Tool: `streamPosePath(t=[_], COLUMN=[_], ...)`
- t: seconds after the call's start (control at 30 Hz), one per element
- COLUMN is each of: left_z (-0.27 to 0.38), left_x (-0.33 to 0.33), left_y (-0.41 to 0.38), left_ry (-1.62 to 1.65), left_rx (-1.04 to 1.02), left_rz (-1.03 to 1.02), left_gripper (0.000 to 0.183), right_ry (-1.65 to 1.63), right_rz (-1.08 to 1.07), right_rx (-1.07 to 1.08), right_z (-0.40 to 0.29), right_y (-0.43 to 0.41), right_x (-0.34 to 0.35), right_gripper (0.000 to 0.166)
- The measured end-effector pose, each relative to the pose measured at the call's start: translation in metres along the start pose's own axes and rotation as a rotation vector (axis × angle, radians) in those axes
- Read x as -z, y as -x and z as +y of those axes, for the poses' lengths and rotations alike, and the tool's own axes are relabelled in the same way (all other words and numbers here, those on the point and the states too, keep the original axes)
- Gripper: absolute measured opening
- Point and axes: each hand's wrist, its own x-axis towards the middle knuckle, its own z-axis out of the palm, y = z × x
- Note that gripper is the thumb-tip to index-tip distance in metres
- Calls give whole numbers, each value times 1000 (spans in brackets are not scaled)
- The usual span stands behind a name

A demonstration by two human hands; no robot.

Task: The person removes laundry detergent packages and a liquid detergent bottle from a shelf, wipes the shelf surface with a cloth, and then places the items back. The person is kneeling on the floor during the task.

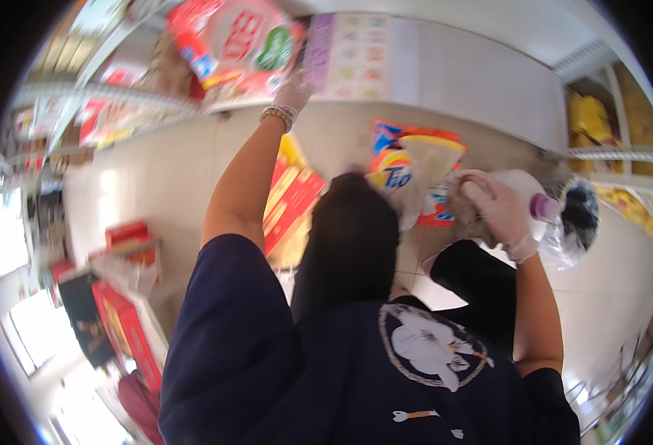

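Observation:
My left hand (pixel 294 95), in a thin clear glove, reaches to the low shelf at the lower right corner of a red and pink plastic package (pixel 237 41). Its fingers are blurred, so I cannot tell whether they grip the package. My right hand (pixel 499 204), gloved the same way, is closed on a crumpled grey-brown cloth (pixel 467 216). Just behind it stands a white plastic jug (pixel 518 181) with a purple cap. An orange Tide detergent bag (pixel 390 146) lies on the floor, partly covered by a beige, yellow-edged cloth-like piece (pixel 429 158).
A white and purple printed box (pixel 351 55) sits on the shelf (pixel 488 78). Red and yellow boxes (pixel 296 194) stand by my knee. A bin with a plastic liner (pixel 580 217) is at the right. Metal shelving (pixel 120 92) with goods runs along the left.

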Motion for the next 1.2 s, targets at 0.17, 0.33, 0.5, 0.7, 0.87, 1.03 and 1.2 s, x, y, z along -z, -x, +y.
streamPosePath(t=[0.17,0.33,0.5,0.7,0.87,1.03,1.2], left_z=[-106,-259,-273,-260,-246,-213,-191], left_x=[79,107,31,-45,-95,-97,-50], left_y=[157,373,443,543,583,548,524], left_ry=[-24,-95,105,-447,-118,-45,44], left_rx=[529,958,997,524,660,514,459], left_rz=[59,196,-23,-659,-541,-330,-153], left_gripper=[62,61,57,39,30,21,23], right_ry=[-287,-269,365,730,1036,987,852], right_rz=[-274,-592,-610,-837,-881,-853,-836], right_rx=[-100,-173,264,189,219,60,-34], right_z=[29,16,130,91,69,64,57], right_y=[1,11,4,12,32,43,54], right_x=[-16,-64,-73,-101,-110,-108,-114], right_gripper=[36,36,36,41,41,39,38])
